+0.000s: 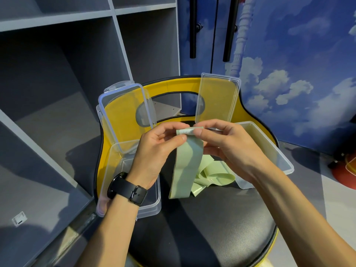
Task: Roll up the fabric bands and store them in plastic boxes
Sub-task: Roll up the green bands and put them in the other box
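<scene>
**Roll just begun on the green band**

While two clear boxes wait with lids up on the black chair seat (221, 218), the rolling step is barely under way. Left box (107, 180) sits under the left hand (154, 151), whose fingers (178, 138) pinch the started roll at the top of the green band (185, 164). Right hand (229, 145) pinches the same roll from the other side; right box (273, 151) lies beyond it. Count: two boxes, two hands, green fabric piled on the seat — one band or more, I cannot tell. Next, I judge, tight even turns, edges aligned, tail fed upward.
</scene>
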